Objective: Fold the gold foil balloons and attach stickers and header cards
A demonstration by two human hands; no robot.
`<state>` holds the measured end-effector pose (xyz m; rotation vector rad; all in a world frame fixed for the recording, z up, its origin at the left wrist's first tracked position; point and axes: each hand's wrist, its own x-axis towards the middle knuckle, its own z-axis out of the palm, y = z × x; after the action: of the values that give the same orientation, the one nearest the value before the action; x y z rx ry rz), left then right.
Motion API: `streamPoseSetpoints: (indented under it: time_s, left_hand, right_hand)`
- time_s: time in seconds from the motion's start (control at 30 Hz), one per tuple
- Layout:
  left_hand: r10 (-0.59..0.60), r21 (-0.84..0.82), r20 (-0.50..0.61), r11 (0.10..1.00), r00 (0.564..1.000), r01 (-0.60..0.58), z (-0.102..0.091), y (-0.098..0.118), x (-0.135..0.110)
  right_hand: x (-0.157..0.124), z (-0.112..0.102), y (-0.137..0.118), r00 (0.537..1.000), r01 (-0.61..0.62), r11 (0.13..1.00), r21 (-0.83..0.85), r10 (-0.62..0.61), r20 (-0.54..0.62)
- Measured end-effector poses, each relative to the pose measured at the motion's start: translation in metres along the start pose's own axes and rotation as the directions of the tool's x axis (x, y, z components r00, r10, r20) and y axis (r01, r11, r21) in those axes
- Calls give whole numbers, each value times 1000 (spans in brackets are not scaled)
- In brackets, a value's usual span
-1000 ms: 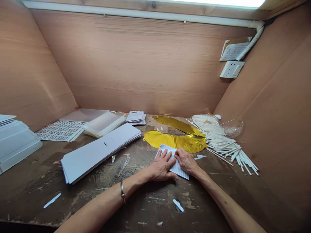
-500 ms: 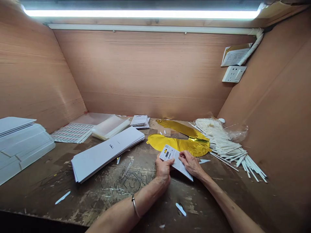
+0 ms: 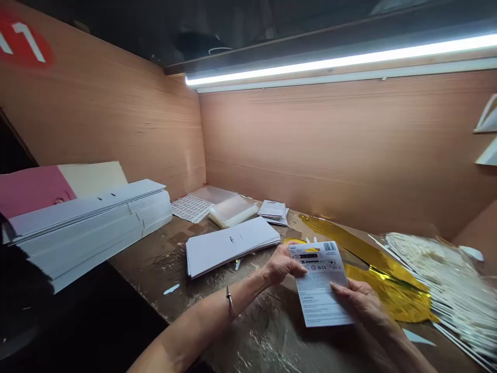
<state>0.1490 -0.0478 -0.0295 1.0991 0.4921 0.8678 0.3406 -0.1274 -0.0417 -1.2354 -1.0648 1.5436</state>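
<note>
— So, where is the card (image 3: 318,287) just now?

— Up off the table (image 3: 267,331), tilted back toward the person, with the barcode at the top and the print facing the camera. It hangs in front of the gold foil (image 3: 392,295), which lies flat on the table behind it.

— And the hands?

— Both are closed on it. The left hand (image 3: 280,265) pinches the upper left edge, thumb on the front. The right hand (image 3: 361,303) grips the lower right corner with the thumb lying on the print; its fingers are behind the card, where I cannot see them.

— Why two opposite corners?

— I judge it keeps a thin, floppy card flat and steady, and it leaves most of the print uncovered.

— The rest of the bench?

— Supplies sit in an arc within arm's reach. The white sticks (image 3: 446,280) are fanned at the right, just beside the foil. A stack of white sheets (image 3: 229,246) lies to the left of the left hand, apart from the card.

— What differs from a second ago?

— Then the card lay pressed flat on the table under both palms. Half a second ago one edge was lifted. Now it is wholly clear of the surface and turned up toward the eyes. The head has also swung left, so a tall pile of boards (image 3: 89,223) fills that side.
</note>
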Motion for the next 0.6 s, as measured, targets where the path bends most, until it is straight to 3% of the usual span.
streamPoseSetpoints:
  time_s: [0.1,0.17,0.2,0.23,0.27,0.3,0.43,0.6]
  left_hand:
    - [-14,183,-39,983,999,21,-37,16,5]
    - [139,419,-208,907,968,-41,-70,33,13]
    - [294,579,-309,813,905,-67,-87,44,17]
    - [448,767,-337,640,828,-34,-106,55,21]
    - [544,905,-320,417,775,81,-124,66,25]
    - [571,924,-335,355,749,142,-142,75,28]
    - [521,925,-381,223,764,309,-196,92,33]
    - [369,871,-478,83,797,484,-217,84,39]
  right_hand:
    - [22,20,10,999,-26,999,38,27,-42]
    - [35,29,15,997,-58,997,48,60,-38]
    - [41,32,17,997,-71,996,50,72,-33]
    - [45,35,20,996,-80,996,50,82,-28]
    - [49,38,22,996,-85,995,49,86,-22]
    - [52,40,25,996,-90,995,47,91,-15]
    - [54,50,30,993,-122,992,45,121,15]
    - [49,55,24,987,-162,985,55,162,-7]
